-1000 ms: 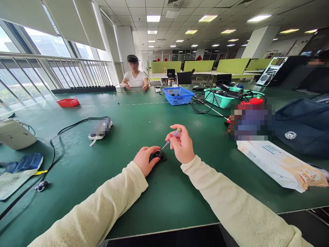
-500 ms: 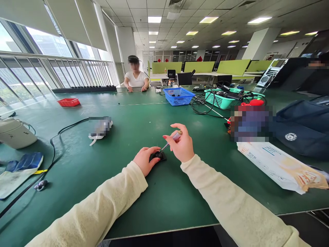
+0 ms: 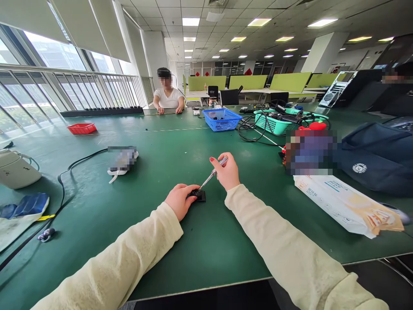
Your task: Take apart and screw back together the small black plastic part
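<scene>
My left hand [image 3: 181, 199] grips a small black rectangular part [image 3: 201, 196] between thumb and fingers and holds it down on the green table [image 3: 161, 150]. In my right hand [image 3: 227, 173] is a slim screwdriver [image 3: 212, 173] with a clear handle. It slants down to the left, and its tip meets the top of the black part near my left fingertips. Whether the tip sits in a screw is too small to make out. My left fingers hide part of the black piece.
Further back stand a blue basket [image 3: 222, 120], a green basket [image 3: 274, 125] with cables and a red tray [image 3: 81, 128]. A white and orange packet [image 3: 342, 202] and a dark blue bag [image 3: 377, 155] lie right. A black cable [image 3: 64, 189] runs left. Across the table sits a person [image 3: 168, 98].
The view has shifted slightly. My right hand has changed its hold, its fingers now closed around the upper handle, with more of the screwdriver showing. The left hand still holds the black part.
</scene>
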Tool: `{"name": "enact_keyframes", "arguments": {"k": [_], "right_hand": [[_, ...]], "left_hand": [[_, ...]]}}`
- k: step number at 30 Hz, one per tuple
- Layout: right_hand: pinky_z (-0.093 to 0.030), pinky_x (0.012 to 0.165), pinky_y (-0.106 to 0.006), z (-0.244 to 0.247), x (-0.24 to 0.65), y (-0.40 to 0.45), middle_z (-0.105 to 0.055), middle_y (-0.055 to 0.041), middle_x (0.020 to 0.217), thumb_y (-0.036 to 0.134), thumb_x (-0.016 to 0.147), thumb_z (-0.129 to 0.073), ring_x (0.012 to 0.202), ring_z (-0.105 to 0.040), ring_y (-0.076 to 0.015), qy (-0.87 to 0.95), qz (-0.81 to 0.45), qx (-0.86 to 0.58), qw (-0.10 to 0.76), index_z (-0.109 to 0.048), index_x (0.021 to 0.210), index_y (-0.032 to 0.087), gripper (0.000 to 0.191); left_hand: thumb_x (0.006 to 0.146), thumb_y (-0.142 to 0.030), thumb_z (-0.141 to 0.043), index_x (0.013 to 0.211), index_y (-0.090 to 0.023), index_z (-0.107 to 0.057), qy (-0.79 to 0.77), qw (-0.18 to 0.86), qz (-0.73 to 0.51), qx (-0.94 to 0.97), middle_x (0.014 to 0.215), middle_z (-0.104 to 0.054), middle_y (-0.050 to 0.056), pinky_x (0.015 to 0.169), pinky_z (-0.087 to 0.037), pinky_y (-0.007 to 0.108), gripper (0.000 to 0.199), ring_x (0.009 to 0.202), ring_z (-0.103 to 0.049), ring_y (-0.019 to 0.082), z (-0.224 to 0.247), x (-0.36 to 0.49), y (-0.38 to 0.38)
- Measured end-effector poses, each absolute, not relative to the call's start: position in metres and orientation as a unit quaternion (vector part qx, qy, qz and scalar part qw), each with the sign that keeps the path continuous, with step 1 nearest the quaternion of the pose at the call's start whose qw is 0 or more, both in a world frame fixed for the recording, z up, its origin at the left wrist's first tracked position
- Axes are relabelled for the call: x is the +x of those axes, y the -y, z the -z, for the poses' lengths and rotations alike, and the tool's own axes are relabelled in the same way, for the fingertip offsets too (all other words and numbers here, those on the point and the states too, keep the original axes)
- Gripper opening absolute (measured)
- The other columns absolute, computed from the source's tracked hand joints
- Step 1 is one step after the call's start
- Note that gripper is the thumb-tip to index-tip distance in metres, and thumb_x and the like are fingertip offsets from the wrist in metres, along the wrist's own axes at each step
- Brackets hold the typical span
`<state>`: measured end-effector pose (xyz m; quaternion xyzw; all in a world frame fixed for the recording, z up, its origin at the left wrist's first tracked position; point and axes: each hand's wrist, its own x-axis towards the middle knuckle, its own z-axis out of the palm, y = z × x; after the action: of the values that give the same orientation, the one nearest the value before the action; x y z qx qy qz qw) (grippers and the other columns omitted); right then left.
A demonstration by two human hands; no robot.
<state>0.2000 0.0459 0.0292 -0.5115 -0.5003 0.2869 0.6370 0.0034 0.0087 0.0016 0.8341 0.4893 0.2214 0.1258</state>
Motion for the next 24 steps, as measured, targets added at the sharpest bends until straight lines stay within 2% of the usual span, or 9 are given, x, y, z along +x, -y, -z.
{"name": "enact_keyframes", "arguments": {"k": [5,9,11,20,24], "right_hand": [[-0.035,0.035,-0.021,-0.021,0.208,-0.047,-0.047,0.0104,0.046,0.07,0.079,-0.054,0.033,-0.043,-0.0082,0.462,-0.38,-0.507,0.62,-0.045,0.079,0.024,0.047],[-0.035,0.034,-0.02,-0.023,0.203,-0.044,-0.063,0.007,0.058,0.067,0.079,-0.057,0.033,-0.045,-0.0076,0.454,-0.444,-0.424,0.646,-0.043,0.087,0.025,0.045],[-0.035,0.034,-0.02,-0.026,0.199,-0.041,-0.065,0.0063,0.062,0.065,0.078,-0.061,0.033,-0.046,-0.0073,0.455,-0.461,-0.388,0.656,-0.042,0.088,0.025,0.045],[-0.037,0.036,-0.02,-0.031,0.193,-0.034,-0.063,0.0072,0.057,0.059,0.073,-0.071,0.033,-0.045,-0.0063,0.456,-0.436,-0.382,0.675,-0.042,0.082,0.024,0.046],[-0.037,0.035,-0.02,-0.028,0.194,-0.035,-0.063,0.0079,0.056,0.058,0.075,-0.069,0.031,-0.045,-0.0066,0.46,-0.416,-0.409,0.67,-0.043,0.089,0.024,0.045]], "left_hand": [[0.086,-0.022,-0.055,0.124,-0.027,-0.063,-0.481,0.141,-0.228,0.835,0.11,-0.068,0.006,0.102,-0.048,0.042,0.039,0.11,-0.059,0.023,0.0,0.002,-0.01],[0.084,-0.02,-0.056,0.122,-0.027,-0.063,-0.483,0.144,-0.235,0.831,0.111,-0.068,0.006,0.102,-0.048,0.042,0.04,0.11,-0.059,0.024,0.0,0.001,-0.011],[0.083,-0.02,-0.057,0.12,-0.027,-0.064,-0.485,0.142,-0.234,0.831,0.11,-0.068,0.007,0.102,-0.049,0.043,0.038,0.11,-0.059,0.024,0.0,0.001,-0.011],[0.083,-0.02,-0.06,0.113,-0.026,-0.066,-0.495,0.139,-0.226,0.827,0.112,-0.066,0.007,0.101,-0.048,0.045,0.032,0.108,-0.06,0.025,0.001,-0.001,-0.011],[0.082,-0.019,-0.06,0.114,-0.026,-0.066,-0.486,0.133,-0.234,0.831,0.111,-0.067,0.007,0.101,-0.048,0.045,0.033,0.109,-0.06,0.025,0.002,-0.001,-0.011]]}}
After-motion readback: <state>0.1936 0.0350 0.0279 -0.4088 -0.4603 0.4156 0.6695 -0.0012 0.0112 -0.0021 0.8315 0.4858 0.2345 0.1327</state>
